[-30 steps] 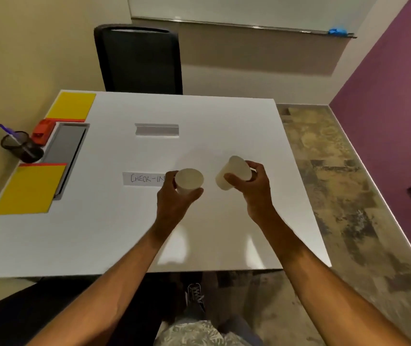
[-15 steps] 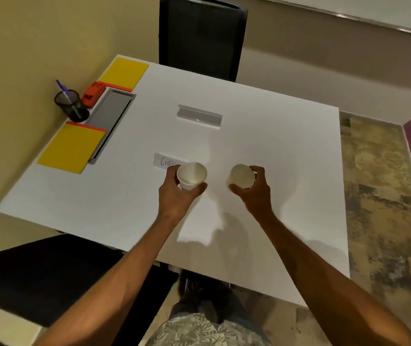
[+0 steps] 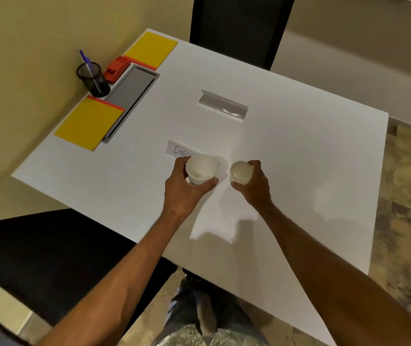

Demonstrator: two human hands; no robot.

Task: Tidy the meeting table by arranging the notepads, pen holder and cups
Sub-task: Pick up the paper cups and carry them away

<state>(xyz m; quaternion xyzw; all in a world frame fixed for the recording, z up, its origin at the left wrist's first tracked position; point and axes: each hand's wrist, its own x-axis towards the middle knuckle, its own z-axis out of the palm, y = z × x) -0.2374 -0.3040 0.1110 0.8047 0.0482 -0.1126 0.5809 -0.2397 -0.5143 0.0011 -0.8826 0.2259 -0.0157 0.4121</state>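
Note:
My left hand (image 3: 184,191) grips a white paper cup (image 3: 201,168), mouth up, above the middle of the white table (image 3: 299,151). My right hand (image 3: 254,188) holds a second white paper cup (image 3: 240,172) just to the right, tilted toward me. Two yellow notepads lie along the table's left edge: a near one (image 3: 88,123) and a far one (image 3: 152,48). Between them, by the wall, stands a black mesh pen holder (image 3: 93,79) with a blue pen in it.
A red stapler-like object (image 3: 115,68) sits beside the pen holder. A grey cable hatch (image 3: 132,96) runs between the notepads. A handwritten paper label (image 3: 178,149) and a metal slot (image 3: 223,106) lie mid-table. A black chair (image 3: 239,28) stands at the far side.
The view has swung and tilted, so the table now looks rotated. Both hands still hold their cups side by side; the right cup has tipped further toward me.

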